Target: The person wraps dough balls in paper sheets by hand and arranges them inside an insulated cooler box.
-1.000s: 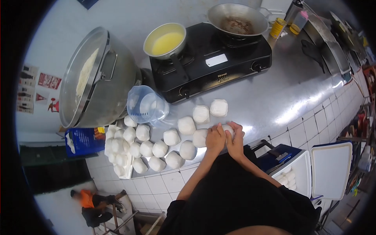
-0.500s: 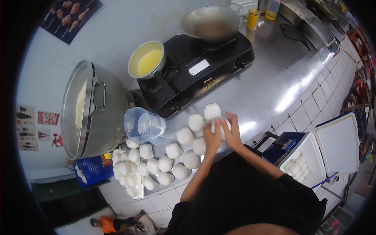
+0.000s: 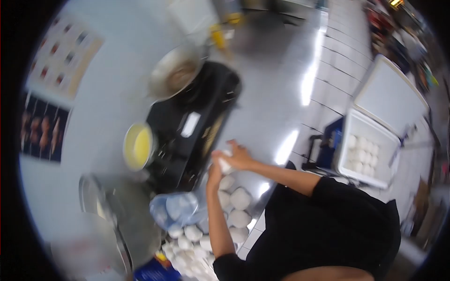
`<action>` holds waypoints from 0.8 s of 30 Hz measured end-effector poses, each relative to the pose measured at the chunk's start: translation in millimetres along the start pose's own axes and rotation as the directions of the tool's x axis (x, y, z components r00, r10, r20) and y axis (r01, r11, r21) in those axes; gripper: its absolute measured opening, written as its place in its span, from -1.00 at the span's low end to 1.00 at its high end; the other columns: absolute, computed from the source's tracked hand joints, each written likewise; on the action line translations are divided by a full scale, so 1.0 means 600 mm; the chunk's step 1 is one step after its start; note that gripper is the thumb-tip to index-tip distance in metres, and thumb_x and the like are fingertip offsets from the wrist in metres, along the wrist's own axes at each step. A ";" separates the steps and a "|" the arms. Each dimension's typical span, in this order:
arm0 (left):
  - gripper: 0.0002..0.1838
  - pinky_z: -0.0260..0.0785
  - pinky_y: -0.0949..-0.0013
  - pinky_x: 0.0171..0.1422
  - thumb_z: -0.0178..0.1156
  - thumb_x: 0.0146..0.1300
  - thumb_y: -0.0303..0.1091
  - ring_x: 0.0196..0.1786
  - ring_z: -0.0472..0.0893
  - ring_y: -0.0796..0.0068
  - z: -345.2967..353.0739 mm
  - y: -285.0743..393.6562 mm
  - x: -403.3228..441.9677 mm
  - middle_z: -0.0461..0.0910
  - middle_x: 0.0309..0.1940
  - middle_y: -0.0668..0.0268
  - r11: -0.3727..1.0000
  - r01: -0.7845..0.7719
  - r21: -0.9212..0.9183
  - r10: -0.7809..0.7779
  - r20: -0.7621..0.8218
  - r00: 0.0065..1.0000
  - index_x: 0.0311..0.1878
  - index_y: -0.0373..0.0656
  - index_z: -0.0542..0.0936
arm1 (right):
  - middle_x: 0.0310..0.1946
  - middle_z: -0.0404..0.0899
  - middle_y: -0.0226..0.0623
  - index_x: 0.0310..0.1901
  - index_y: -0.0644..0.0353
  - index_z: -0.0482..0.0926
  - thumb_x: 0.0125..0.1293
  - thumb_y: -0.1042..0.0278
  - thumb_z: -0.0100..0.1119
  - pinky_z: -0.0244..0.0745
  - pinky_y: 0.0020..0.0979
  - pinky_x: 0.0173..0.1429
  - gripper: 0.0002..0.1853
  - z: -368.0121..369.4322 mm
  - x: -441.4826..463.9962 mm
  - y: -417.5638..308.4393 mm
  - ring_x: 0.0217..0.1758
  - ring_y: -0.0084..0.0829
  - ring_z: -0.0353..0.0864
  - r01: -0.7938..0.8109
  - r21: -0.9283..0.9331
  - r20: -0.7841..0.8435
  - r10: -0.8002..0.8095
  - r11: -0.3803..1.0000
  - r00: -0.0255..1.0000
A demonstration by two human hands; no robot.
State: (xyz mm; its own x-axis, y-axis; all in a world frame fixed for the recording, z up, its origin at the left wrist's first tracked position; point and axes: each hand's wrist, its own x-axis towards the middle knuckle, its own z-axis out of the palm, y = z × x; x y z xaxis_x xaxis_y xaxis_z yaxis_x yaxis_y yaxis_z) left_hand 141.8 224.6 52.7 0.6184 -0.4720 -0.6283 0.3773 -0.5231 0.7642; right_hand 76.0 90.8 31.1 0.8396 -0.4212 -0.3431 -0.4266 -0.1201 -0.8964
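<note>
Beside black stove: both hands cupped round white ball; partly covered, blurred, long axis unclear.

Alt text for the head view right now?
Left hand and right hand cup a white dough ball at a steel counter, near more dough balls. To the left, a black gas stove holds a pan of yellow liquid and a wok; to the right stands an open cooler of white balls.
</note>
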 end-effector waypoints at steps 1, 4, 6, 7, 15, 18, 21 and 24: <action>-0.06 0.46 0.14 0.12 -0.33 0.24 0.62 0.15 0.55 0.38 0.014 0.019 -0.016 0.54 0.13 0.27 0.999 0.037 0.027 -0.038 0.046 0.998 0.29 -0.02 0.43 | 0.22 0.36 0.31 0.37 0.17 0.21 0.17 -0.56 0.03 0.08 0.04 0.45 -0.01 -0.010 -0.016 -0.002 0.30 0.24 0.29 -0.045 -0.019 -0.016 0.045 0.999 0.999; -0.08 0.51 0.21 0.04 -0.27 0.32 0.52 0.09 0.59 0.31 0.080 0.014 -0.026 0.56 0.09 0.14 0.999 0.033 -0.005 -0.033 0.089 0.996 0.25 -0.21 0.48 | 0.22 0.35 0.23 0.38 0.12 0.23 0.12 -0.61 0.03 0.10 0.15 0.40 0.02 -0.057 -0.079 0.033 0.32 0.30 0.23 -0.112 0.029 -0.102 0.114 0.993 0.988; -0.07 0.51 0.20 0.07 -0.27 0.32 0.52 0.14 0.57 0.27 0.138 0.021 -0.051 0.54 0.14 0.13 1.000 0.029 -0.003 -0.028 0.117 0.993 0.29 -0.21 0.45 | 0.24 0.34 0.20 0.37 0.12 0.26 0.12 -0.59 0.05 0.11 0.16 0.39 0.01 -0.107 -0.121 0.043 0.32 0.30 0.22 -0.145 0.029 -0.163 0.148 0.989 0.975; -0.10 0.51 0.18 0.07 -0.26 0.36 0.47 0.17 0.56 0.25 0.163 0.015 -0.051 0.52 0.16 0.12 0.995 0.088 -0.048 -0.078 0.194 0.978 0.31 -0.23 0.42 | 0.25 0.33 0.20 0.36 0.15 0.27 0.15 -0.54 0.07 0.11 0.13 0.40 -0.02 -0.142 -0.152 0.035 0.32 0.27 0.23 -0.176 -0.001 -0.192 0.173 0.984 0.966; -0.18 0.44 0.13 0.26 -0.22 0.42 0.36 0.28 0.48 0.19 0.318 -0.034 -0.040 0.39 0.29 0.08 0.982 0.068 -0.178 -0.013 0.292 0.956 0.41 -0.18 0.27 | 0.23 0.28 0.11 0.33 0.18 0.32 0.22 -0.44 0.12 0.16 -0.02 0.41 -0.11 -0.237 -0.237 0.130 0.29 0.13 0.26 -0.035 0.255 -0.267 0.105 0.966 0.958; -0.20 0.41 0.14 0.28 -0.23 0.43 0.35 0.27 0.50 0.20 0.374 0.002 -0.067 0.43 0.26 0.10 0.975 0.072 -0.211 -0.016 0.252 0.968 0.38 -0.19 0.31 | 0.16 0.32 0.06 0.32 0.20 0.33 0.23 -0.37 0.17 0.16 -0.12 0.42 -0.14 -0.281 -0.247 0.146 0.31 0.07 0.26 -0.002 0.304 -0.264 0.086 0.953 0.961; -0.25 0.40 0.16 0.28 -0.25 0.46 0.29 0.26 0.50 0.21 0.475 0.000 -0.084 0.46 0.23 0.13 0.978 -0.045 -0.201 0.099 0.266 0.959 0.36 -0.20 0.34 | 0.12 0.35 0.01 0.29 0.20 0.37 0.23 -0.22 0.28 0.18 -0.18 0.41 -0.23 -0.378 -0.308 0.170 0.27 -0.01 0.29 0.096 0.240 -0.400 0.008 0.966 0.916; -0.38 0.36 0.27 0.28 -0.18 0.53 0.05 0.23 0.50 0.27 0.643 0.045 -0.133 0.49 0.18 0.06 0.962 -0.231 -0.148 0.271 0.377 0.886 0.37 -0.30 0.34 | 0.07 0.38 -0.03 0.21 0.16 0.46 0.20 -0.01 0.39 0.20 -0.19 0.33 -0.37 -0.513 -0.386 0.229 0.16 -0.10 0.34 0.379 0.117 -0.673 -0.208 0.918 0.710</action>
State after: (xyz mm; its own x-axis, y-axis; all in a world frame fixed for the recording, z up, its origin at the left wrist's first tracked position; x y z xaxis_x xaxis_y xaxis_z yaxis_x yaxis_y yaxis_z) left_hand -163.5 -25.7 67.5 0.3902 -0.8273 -0.4042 0.3218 -0.2888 0.9017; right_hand -280.4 -105.1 73.6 0.4583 -0.8790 0.1312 -0.0337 -0.1648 -0.9858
